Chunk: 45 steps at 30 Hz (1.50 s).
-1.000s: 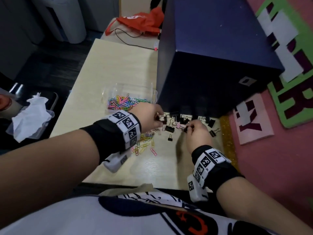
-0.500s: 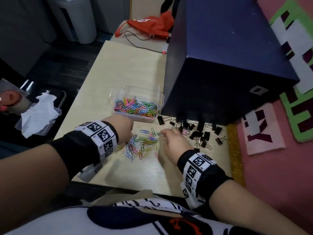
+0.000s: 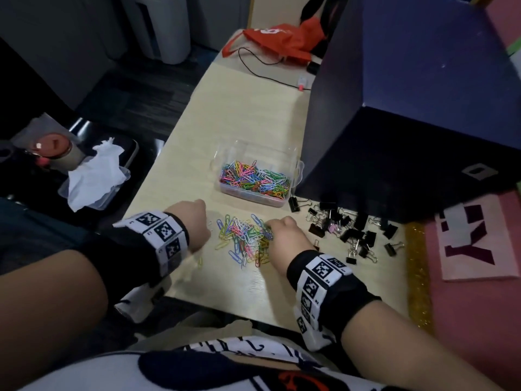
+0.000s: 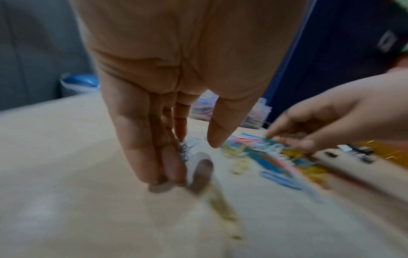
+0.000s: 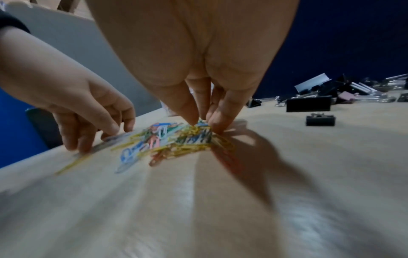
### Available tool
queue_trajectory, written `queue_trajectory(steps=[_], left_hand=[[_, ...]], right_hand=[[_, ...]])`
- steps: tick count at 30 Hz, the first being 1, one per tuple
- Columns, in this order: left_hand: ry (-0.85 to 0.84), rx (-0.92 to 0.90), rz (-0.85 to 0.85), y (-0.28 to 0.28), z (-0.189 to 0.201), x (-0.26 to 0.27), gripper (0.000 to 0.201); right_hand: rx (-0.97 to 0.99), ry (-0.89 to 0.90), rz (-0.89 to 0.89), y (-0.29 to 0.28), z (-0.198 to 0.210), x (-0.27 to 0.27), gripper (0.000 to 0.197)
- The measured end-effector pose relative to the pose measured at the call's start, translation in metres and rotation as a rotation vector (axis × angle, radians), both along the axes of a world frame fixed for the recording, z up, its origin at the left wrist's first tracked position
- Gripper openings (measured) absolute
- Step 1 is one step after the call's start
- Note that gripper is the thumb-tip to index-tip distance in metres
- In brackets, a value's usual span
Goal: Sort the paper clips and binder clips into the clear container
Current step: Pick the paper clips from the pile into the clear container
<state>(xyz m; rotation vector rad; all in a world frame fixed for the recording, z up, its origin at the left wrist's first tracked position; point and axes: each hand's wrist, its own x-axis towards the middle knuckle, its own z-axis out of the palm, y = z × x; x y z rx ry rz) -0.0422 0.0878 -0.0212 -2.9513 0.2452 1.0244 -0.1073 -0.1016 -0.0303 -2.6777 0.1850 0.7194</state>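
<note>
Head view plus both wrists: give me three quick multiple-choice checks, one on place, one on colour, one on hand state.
1. Where do the binder clips lie?
A. in the clear container
B. on the table by the dark blue box
C. on the white tissue

2. What colour are most binder clips?
A. black
B. yellow
C. white

3. What is the right hand doing?
A. lying flat and open
B. holding a binder clip
C. pinching the loose paper clips

Key: 1 B, they are scattered on the table at the foot of the dark blue box, outside the clear container. 2 A, nearly all look black. 3 C, its fingers close on the loose paper clips.
</note>
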Motion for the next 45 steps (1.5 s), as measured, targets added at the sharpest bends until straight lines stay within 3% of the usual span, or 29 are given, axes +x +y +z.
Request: queue_trajectory(steps=[3, 6, 9, 12, 21, 26, 30, 33, 34, 38, 40, 43, 45], left_hand=[[0.05, -0.083, -0.105, -0.018, -0.003, -0.005, 0.035], [0.044, -0.077, -0.2, -0.014, 0.003, 0.004, 0.04], [0.12, 0.135, -0.354, 0.0, 0.009, 0.016, 0.046], [0.233, 0.284, -0.475, 0.007, 0.005, 0.015, 0.049], [-0.004, -0.124, -0.506, -0.022, -0.012, 0.002, 0.02], [-0.078, -0.199, -0.449, -0.003, -0.013, 0.022, 0.031], [-0.038, -0.211, -0.509, 0.003, -0.019, 0.02, 0.04], [-0.037, -0.245, -0.552, 0.003, -0.018, 0.016, 0.042], [-0.057, -0.268, -0.549, 0.003, -0.015, 0.018, 0.041], [-0.177, -0.397, -0.428, 0.001, 0.002, 0.038, 0.037], [-0.206, -0.407, -0.395, 0.001, 0.007, 0.049, 0.036], [-0.154, -0.384, -0.512, -0.001, 0.005, 0.049, 0.038], [-0.069, -0.291, -0.668, -0.002, -0.002, 0.042, 0.055]], right_hand=[[-0.007, 0.002, -0.052, -0.005, 0.001, 0.003, 0.046], [-0.154, 0.102, -0.014, -0.016, 0.007, 0.003, 0.039], [-0.233, 0.241, -0.047, -0.018, 0.009, -0.005, 0.043], [-0.232, 0.254, -0.07, -0.009, 0.002, -0.011, 0.038], [-0.016, 0.039, -0.227, 0.009, 0.005, 0.003, 0.029], [-0.052, 0.016, -0.245, 0.009, 0.007, 0.008, 0.043], [-0.019, 0.021, -0.178, 0.029, 0.0, 0.007, 0.064], [-0.049, -0.027, -0.227, 0.034, 0.002, 0.006, 0.046], [-0.067, -0.03, -0.249, 0.034, 0.003, 0.003, 0.048], [-0.11, 0.108, -0.2, 0.038, 0.004, -0.005, 0.096], [-0.091, 0.107, -0.126, 0.042, 0.001, -0.005, 0.103], [-0.028, 0.047, -0.087, 0.044, -0.002, 0.0, 0.09], [0.014, -0.009, -0.109, 0.042, -0.005, 0.001, 0.071]])
